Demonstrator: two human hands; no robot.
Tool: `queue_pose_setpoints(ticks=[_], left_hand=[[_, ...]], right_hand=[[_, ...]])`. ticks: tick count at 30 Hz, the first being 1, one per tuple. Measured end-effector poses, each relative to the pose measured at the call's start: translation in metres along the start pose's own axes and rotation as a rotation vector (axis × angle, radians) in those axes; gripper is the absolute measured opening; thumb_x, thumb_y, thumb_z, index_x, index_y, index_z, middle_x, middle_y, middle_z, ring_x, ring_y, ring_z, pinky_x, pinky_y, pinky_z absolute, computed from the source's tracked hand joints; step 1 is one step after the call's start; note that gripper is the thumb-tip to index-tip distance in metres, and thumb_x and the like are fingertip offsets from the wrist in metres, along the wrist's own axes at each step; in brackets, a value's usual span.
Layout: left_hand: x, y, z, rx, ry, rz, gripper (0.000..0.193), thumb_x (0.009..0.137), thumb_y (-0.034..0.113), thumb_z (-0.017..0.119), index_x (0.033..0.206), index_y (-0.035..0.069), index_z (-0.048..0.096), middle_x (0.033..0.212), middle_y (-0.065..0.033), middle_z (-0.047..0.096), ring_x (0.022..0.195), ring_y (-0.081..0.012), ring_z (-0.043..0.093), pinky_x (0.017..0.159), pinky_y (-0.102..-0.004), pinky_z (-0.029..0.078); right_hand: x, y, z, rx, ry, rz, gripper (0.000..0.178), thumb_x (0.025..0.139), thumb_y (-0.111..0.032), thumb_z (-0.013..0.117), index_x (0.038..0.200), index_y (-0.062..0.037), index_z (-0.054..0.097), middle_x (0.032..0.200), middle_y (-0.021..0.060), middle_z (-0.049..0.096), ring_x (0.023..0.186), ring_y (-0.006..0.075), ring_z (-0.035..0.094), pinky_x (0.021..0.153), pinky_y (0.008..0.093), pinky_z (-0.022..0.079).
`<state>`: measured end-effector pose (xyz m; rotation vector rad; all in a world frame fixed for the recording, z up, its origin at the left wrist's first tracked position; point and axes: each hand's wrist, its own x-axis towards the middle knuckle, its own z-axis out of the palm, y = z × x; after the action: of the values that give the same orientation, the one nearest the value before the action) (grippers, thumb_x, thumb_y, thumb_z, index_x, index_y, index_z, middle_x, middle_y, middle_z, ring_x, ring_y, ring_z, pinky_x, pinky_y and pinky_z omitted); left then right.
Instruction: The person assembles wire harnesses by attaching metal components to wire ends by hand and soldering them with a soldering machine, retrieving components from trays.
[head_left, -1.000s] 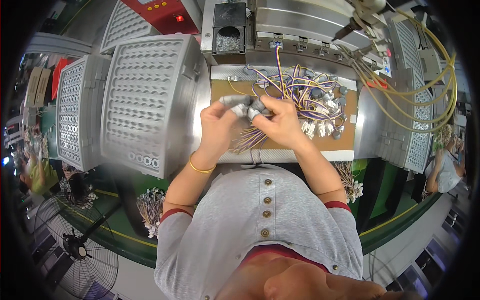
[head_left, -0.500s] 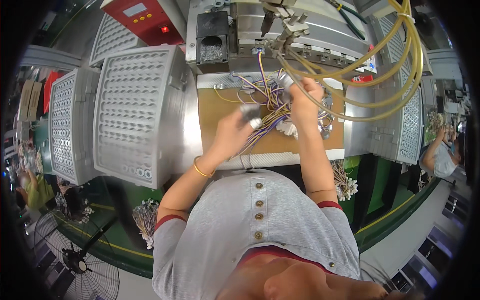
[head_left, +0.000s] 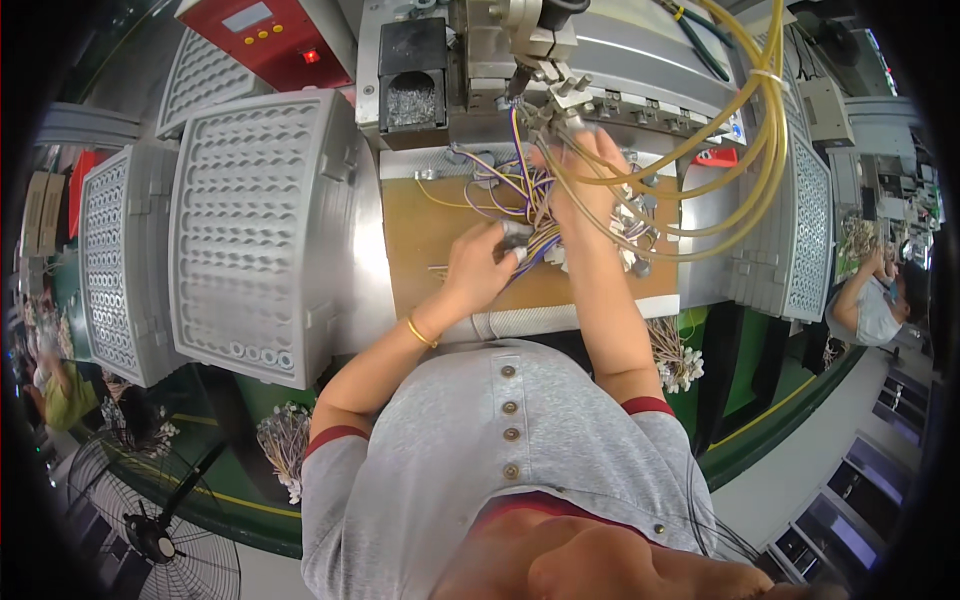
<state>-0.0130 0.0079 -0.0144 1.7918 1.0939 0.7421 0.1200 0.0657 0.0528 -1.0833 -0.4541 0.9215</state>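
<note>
My left hand (head_left: pixel 482 266), with grey covers on its fingertips, closes thumb and finger round a bundle of yellow, purple and white wires (head_left: pixel 540 240) on the brown work board (head_left: pixel 430 225). My right hand (head_left: pixel 588 190) reaches past the wires to the front of the metal machine (head_left: pixel 630 75). Its fingers look curled, but yellow hoses cross them, and what they hold is hidden. Beside it lie white and grey connectors (head_left: pixel 640 220). A few wires run up to a small connector (head_left: pixel 512 103) at the machine's edge, below a metal head (head_left: pixel 560 85).
Grey ridged trays (head_left: pixel 250 230) are stacked at the left, more trays (head_left: pixel 805 240) at the right. A black box of clear scraps (head_left: pixel 413 85) and a red control unit (head_left: pixel 265 40) stand at the back left. Yellow hoses (head_left: pixel 770 150) loop over the right side. Green-handled pliers (head_left: pixel 695 40) lie behind.
My left hand has moved in to the right and closed on the wires. My right hand has gone forward, nearer the machine's edge. The view has shifted slightly, and the machine's head looks different.
</note>
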Motion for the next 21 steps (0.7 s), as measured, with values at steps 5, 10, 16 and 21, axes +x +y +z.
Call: queue_pose_setpoints(ticks=[5, 10, 16, 21], left_hand=[[0.007, -0.003, 0.0, -0.637, -0.07, -0.216, 0.017, 0.079, 0.0, 0.053, 0.096, -0.001, 0.056, 0.086, -0.0008, 0.059, 0.075, -0.0074, 0.055, 0.066, -0.0223, 0.046], [-0.007, 0.015, -0.027, -0.37, -0.074, -0.297, 0.022, 0.076, 0.003, 0.056, 0.098, 0.003, 0.057, 0.077, -0.0039, 0.061, 0.07, -0.0086, 0.056, 0.063, -0.0246, 0.047], [-0.032, 0.008, -0.062, 0.249, 0.044, 0.195, 0.023, 0.063, -0.001, 0.058, 0.085, 0.005, 0.063, 0.063, -0.0093, 0.055, 0.059, -0.0223, 0.053, 0.053, -0.0309, 0.043], [-0.033, 0.025, -0.093, 0.132, 0.121, 0.041, 0.015, 0.067, 0.0, 0.06, 0.081, 0.003, 0.064, 0.06, -0.0066, 0.053, 0.051, -0.0157, 0.048, 0.048, -0.0268, 0.038]], right_hand=[[0.016, 0.001, -0.005, -0.078, -0.058, -0.023, 0.02, 0.078, -0.011, 0.053, 0.068, 0.003, 0.043, 0.058, 0.0089, 0.052, 0.049, 0.0222, 0.06, 0.039, 0.0272, 0.046], [-0.007, -0.038, -0.038, -1.019, -0.222, -0.465, 0.011, 0.077, -0.005, 0.054, 0.075, 0.0058, 0.057, 0.054, 0.0069, 0.057, 0.054, 0.0106, 0.057, 0.049, 0.0228, 0.044], [-0.055, -0.01, -0.046, -0.96, -0.694, -0.458, 0.014, 0.071, -0.003, 0.057, 0.085, 0.0004, 0.059, 0.072, 0.0103, 0.061, 0.058, 0.0184, 0.057, 0.055, 0.0288, 0.045], [-0.066, 0.014, -0.033, -0.907, -1.001, -0.405, 0.021, 0.066, -0.001, 0.058, 0.087, 0.0025, 0.056, 0.07, 0.0133, 0.052, 0.063, 0.0248, 0.055, 0.057, 0.0334, 0.044]])
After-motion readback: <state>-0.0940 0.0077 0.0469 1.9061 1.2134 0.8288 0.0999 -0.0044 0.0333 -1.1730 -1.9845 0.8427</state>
